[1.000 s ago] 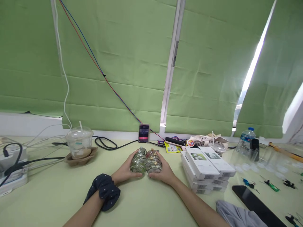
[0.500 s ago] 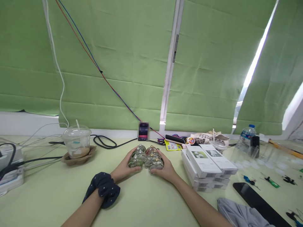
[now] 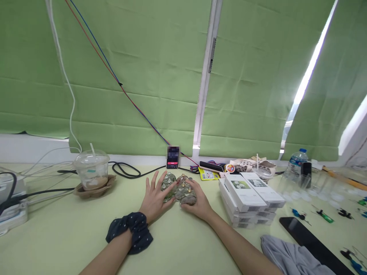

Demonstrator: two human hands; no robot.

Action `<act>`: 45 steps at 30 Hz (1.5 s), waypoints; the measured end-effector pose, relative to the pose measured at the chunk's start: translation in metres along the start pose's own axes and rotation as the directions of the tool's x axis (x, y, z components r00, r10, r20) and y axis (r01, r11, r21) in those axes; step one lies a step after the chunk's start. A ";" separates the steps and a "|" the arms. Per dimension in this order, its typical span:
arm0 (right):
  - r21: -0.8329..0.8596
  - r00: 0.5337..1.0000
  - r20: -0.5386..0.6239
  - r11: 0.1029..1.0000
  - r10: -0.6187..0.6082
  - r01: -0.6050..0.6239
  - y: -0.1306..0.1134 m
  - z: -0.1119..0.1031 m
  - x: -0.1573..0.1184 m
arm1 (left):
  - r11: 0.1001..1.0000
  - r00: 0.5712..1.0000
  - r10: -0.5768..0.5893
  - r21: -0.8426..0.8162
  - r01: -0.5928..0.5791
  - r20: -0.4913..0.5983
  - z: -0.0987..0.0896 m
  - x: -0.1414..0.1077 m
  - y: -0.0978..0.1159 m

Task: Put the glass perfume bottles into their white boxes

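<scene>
Two rows of small rounded glass pieces stand close together on the table in front of me. The left row (image 3: 169,178) has silver-coloured knobs on top, and the right row (image 3: 186,194) has gold-coloured ones. What kind of pieces they are, I cannot make out. My left hand (image 3: 156,198) is open, its fingers spread, with thumb and index reaching over the left row and partly hiding it. Around the outer side of the right row, my right hand (image 3: 199,202) curves with its thumb at the near end and its fingers at the far end.
White boxes (image 3: 246,194) are stacked right of my right hand. A lidded plastic cup (image 3: 90,168) sits in a brown holder at left. Behind the glass pieces, a phone (image 3: 172,157) leans upright. A grey cloth (image 3: 289,252) and a black slab (image 3: 309,244) lie at lower right.
My left hand has loosened from around the left row, spreading its fingers and shifting toward the right over the pieces. My right hand stays around the right row.
</scene>
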State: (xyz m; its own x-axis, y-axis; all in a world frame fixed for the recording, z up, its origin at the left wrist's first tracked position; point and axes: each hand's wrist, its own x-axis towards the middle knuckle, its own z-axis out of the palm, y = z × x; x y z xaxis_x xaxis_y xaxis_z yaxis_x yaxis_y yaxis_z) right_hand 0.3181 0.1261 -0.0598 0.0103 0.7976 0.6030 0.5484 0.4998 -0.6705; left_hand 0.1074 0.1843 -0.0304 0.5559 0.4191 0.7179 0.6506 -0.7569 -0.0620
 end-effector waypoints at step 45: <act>-0.176 0.959 -0.213 0.958 0.187 -0.226 -0.004 -0.013 -0.035 | 0.859 0.870 -0.482 -0.252 0.446 -0.102 -0.021 -0.034 0.056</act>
State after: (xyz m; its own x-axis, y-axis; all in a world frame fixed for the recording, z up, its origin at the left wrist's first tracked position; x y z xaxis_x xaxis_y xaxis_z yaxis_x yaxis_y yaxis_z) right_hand 0.3265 0.0916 -0.0727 0.2907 0.7863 0.5453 0.6701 0.2395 -0.7026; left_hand 0.1143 0.1174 -0.0436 0.1176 0.6783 0.7253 0.6761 -0.5896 0.4418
